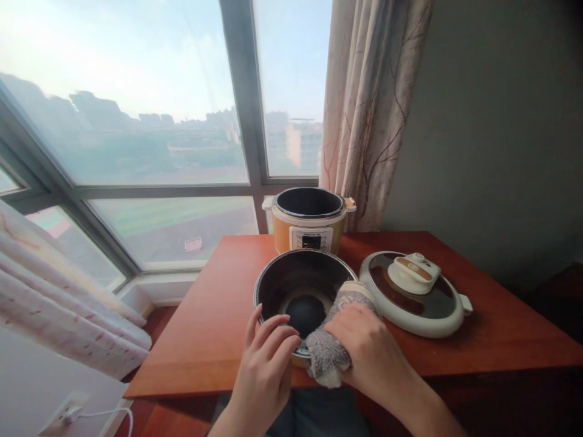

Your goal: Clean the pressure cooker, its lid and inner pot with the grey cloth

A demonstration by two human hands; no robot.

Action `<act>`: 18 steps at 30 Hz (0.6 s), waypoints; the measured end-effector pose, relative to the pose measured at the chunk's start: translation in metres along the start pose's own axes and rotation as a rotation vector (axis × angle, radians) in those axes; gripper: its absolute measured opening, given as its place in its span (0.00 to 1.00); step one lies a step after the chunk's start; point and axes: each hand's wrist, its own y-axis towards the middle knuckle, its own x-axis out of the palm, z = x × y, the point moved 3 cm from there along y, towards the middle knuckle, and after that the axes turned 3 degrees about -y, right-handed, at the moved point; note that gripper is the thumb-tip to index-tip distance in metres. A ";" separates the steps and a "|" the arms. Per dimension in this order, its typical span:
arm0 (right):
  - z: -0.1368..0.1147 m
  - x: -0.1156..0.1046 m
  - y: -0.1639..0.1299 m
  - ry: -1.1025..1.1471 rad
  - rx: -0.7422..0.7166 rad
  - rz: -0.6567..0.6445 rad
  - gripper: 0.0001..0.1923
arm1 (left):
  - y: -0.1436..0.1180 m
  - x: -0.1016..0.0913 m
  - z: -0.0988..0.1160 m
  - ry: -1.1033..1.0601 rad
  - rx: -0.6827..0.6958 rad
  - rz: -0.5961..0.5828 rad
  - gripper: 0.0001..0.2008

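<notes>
A dark inner pot (291,279) with a metal rim stands upright near the front of the table. My left hand (268,358) is at its near left rim, fingers spread and bent over the edge; it holds nothing loose. In my right hand (364,334) is a bunched grey and cream cloth (330,346), which lies against the right side of the pot's rim. The fingers wrap round the cloth from above. Behind the pot sits the open electric cooker body (285,233), orange and white with a control panel.
To the right, the cooker lid (414,297), with a white rim and handle, lies on the reddish wooden table (200,328). A window and curtain (368,109) are behind the table. A plugged-in white cable (109,414) is at lower left.
</notes>
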 end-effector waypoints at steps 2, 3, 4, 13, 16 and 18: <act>-0.003 0.002 0.000 0.000 0.015 -0.010 0.12 | 0.004 0.003 0.017 -0.038 -0.049 -0.017 0.15; -0.004 0.002 0.000 -0.002 0.018 -0.013 0.13 | 0.005 0.004 0.022 -0.045 -0.075 -0.021 0.14; -0.004 0.002 -0.001 -0.004 0.017 -0.014 0.13 | 0.007 0.005 0.025 -0.045 -0.097 -0.027 0.13; 0.008 -0.009 0.000 -0.010 -0.108 -0.050 0.11 | 0.008 0.000 0.000 -0.060 -0.015 -0.075 0.11; 0.015 -0.015 0.001 0.003 -0.153 -0.073 0.10 | 0.008 -0.007 -0.017 -0.100 0.066 -0.100 0.12; 0.019 -0.020 0.000 0.016 -0.173 -0.084 0.10 | 0.009 -0.013 -0.032 -0.100 0.131 -0.111 0.13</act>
